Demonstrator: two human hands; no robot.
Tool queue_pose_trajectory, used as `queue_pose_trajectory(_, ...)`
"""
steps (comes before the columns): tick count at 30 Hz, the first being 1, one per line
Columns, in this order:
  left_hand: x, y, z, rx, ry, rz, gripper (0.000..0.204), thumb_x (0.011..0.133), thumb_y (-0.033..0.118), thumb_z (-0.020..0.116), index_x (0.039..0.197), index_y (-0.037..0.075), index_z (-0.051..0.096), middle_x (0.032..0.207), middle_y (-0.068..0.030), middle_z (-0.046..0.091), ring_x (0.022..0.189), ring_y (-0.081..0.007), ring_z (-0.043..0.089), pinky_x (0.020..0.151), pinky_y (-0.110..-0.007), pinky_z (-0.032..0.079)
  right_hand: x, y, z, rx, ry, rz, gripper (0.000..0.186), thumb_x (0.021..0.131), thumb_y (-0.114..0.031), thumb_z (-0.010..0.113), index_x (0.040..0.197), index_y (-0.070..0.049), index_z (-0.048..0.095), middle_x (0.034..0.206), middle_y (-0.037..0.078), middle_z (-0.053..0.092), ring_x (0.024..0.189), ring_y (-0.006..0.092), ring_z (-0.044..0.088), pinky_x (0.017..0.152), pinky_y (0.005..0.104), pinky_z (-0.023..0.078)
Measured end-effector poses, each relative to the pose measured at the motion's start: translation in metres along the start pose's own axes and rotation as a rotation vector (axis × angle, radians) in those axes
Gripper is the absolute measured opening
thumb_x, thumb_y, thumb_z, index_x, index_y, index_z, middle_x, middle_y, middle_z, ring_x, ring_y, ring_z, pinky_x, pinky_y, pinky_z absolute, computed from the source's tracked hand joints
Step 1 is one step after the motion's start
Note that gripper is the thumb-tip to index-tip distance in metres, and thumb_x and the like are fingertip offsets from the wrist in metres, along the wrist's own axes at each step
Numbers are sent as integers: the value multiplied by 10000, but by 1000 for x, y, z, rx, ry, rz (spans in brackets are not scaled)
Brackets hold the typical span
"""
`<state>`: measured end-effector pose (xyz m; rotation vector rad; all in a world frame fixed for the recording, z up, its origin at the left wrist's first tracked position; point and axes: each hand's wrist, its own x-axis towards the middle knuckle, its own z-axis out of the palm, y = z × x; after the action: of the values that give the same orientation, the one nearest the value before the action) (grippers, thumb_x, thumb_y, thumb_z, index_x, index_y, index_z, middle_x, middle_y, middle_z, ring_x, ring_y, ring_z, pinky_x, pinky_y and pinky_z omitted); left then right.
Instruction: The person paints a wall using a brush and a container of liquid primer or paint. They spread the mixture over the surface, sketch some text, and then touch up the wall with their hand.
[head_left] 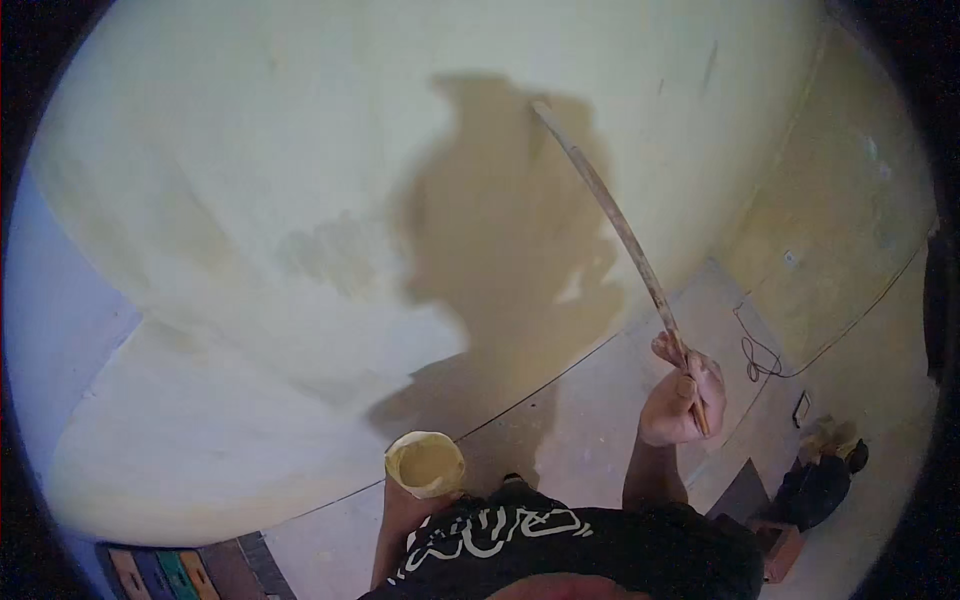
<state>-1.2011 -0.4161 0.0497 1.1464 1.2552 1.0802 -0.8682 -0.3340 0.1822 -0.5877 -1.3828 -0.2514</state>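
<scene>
My right hand [685, 400] is closed around the lower end of a long, thin, slightly bent stick [625, 228]. The stick slants up and to the left, its pale narrow tip at the cream-coloured wall [280, 150], within my shadow; it looks like a long-handled paintbrush, but I cannot make out bristles. Low in front of my body, my left hand [405, 505] holds a pale cup [427, 465] with a beige, paint-like content. The cup's rim is smeared, and it hides most of the fingers.
A thin cable [765, 365] lies looped on the floor at the right. Dark clothing or a bag [815, 490] and a reddish box [778, 548] are at the lower right. Several coloured panels [160, 573] sit at the lower left. The wall meets the floor [590, 400] along a dark line.
</scene>
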Motion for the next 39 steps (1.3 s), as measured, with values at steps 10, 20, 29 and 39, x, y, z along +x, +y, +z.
queue_pose_trajectory(10,-27,42,20,-41,49,-24,720,552,107,900,1187,23,569,1088,-99,678,1017,-205,652,907,-373,522,1,-24,0,2,-73,44,275,1012,-190,497,1123,41,598,915,257,663,805,349,704,681,474,619)
queue_pose_trajectory(20,-29,2,28,19,141,19,735,563,125,913,1199,34,556,1127,-87,651,1049,-207,627,947,-376,498,-22,-23,4,31,-192,-49,287,1005,-141,451,1120,105,542,845,264,665,736,342,708,640,436,611)
queue_pose_trajectory(29,-30,27,25,-130,91,18,708,580,80,908,1204,25,579,1144,-90,662,1056,-205,637,934,-372,510,9,-8,33,63,-142,-19,178,938,-62,597,1048,70,643,934,220,705,822,329,729,723,389,606)
queue_pose_trajectory(39,-34,24,34,-96,192,-75,701,588,64,896,1207,29,568,1137,-78,661,1062,-204,636,955,-380,506,-5,-16,42,45,-281,41,147,872,80,601,1016,81,632,841,232,707,761,309,733,694,370,600)
